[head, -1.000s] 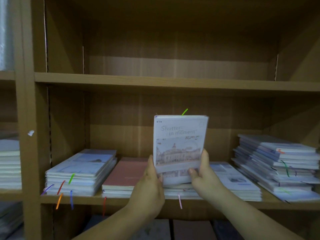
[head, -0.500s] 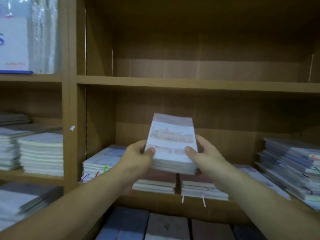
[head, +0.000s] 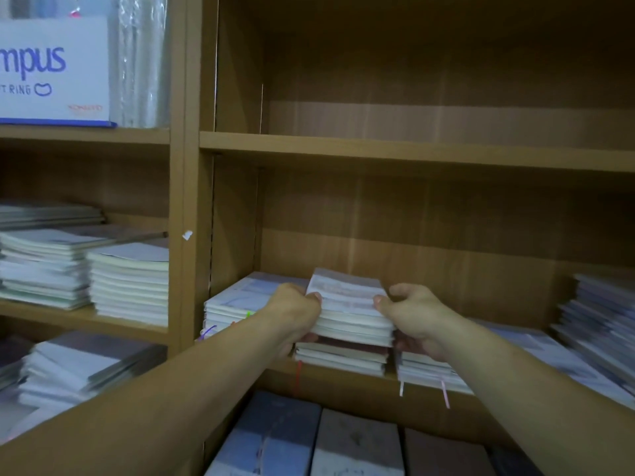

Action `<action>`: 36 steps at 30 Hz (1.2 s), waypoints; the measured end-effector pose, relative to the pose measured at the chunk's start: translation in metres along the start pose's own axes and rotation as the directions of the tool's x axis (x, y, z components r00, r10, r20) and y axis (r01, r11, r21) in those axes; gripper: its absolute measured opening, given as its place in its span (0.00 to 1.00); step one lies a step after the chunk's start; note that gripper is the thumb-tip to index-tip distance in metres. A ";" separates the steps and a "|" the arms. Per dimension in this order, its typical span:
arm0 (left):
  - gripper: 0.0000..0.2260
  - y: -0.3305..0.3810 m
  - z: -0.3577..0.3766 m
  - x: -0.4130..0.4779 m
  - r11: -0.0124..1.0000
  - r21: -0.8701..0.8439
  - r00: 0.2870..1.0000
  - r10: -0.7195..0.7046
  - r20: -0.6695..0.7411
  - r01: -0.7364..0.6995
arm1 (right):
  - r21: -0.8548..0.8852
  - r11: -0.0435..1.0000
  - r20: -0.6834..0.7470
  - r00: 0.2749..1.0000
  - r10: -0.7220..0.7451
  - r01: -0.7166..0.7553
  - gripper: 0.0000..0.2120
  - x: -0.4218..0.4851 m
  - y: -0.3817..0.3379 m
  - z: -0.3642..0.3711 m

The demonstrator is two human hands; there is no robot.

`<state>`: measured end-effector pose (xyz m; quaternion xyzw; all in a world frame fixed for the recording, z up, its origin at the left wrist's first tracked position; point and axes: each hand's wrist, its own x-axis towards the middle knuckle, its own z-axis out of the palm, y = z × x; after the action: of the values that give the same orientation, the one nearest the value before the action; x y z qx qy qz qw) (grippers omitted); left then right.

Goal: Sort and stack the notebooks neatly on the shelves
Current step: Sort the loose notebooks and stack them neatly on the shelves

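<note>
1. Notebooks (head: 350, 314), a thick bundle of them, are clamped between both hands. The left hand (head: 295, 314) grips the left edge with its thumb on the top cover and its fingers tucked underneath. The right hand (head: 415, 314) holds the right edge the same way.
2. The bundle lies nearly flat, low in the middle bay, directly over the maroon-topped stack (head: 340, 355). I cannot tell whether the two touch.
3. A pale stack (head: 237, 304) lies just beside it on the left. Another stack (head: 426, 372) lies under the right wrist. All of them rest on the shelf board (head: 343, 389).
4. The fingers under the bundle could be pinched, or could drag the lower covers askew as they slide out.
5. The bundle seems set slightly right of the stack below. Let go there, it might bridge the gap between two stacks and tilt.
6. The loose ribbons (head: 445, 398) hanging over the shelf front could be trapped between covers. At the far right, the slanting pile (head: 598, 314) looks ready to slide if an elbow knocks it.
</note>
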<state>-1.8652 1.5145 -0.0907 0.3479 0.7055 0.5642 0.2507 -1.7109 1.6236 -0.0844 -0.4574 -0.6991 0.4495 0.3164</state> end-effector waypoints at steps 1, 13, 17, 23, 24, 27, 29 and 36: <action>0.16 -0.002 0.002 0.003 1.000 -0.011 1.000 0.002 -0.002 -0.002 | 0.008 1.000 -0.005 1.000 0.002 -0.002 0.20 0.004 0.002 0.000; 0.15 -0.014 0.003 0.015 0.958 0.254 0.984 0.155 -0.083 -0.130 | -0.246 0.968 0.001 0.999 -0.051 0.049 0.21 0.012 0.007 -0.005; 0.10 -0.013 -0.017 0.011 0.699 0.621 0.874 0.484 -0.047 -0.354 | -0.434 0.894 -0.003 0.993 -0.122 0.109 0.12 -0.009 -0.014 -0.016; 0.08 -0.058 -0.045 -0.015 0.679 0.549 0.806 0.592 -0.017 -0.487 | -0.517 0.836 0.074 0.982 -0.173 0.186 0.23 -0.049 -0.001 -0.022; 0.08 -0.067 -0.045 -0.019 0.718 0.505 0.830 0.558 -0.005 -0.480 | -0.514 0.834 0.064 0.978 -0.197 0.202 0.26 -0.052 0.006 -0.018; 0.10 -0.087 -0.040 -0.017 0.815 0.365 0.868 0.496 -0.036 -0.451 | -0.467 0.840 0.009 0.952 -0.307 0.276 0.21 -0.053 0.027 -0.006; 0.13 -0.093 -0.036 -0.014 0.840 0.303 0.872 0.486 -0.053 -0.449 | -0.441 0.839 -0.018 0.932 -0.362 0.318 0.17 -0.050 0.042 0.003; 0.13 -0.106 -0.006 -0.007 0.854 0.193 0.866 0.499 -0.035 -0.484 | -0.303 0.876 -0.119 0.897 -0.427 0.376 0.22 -0.045 0.071 0.040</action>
<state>-1.8875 1.4923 -0.1919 0.5134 0.6506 0.5583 0.0364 -1.7026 1.5807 -0.1666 -0.3799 -0.8019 0.2297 0.3997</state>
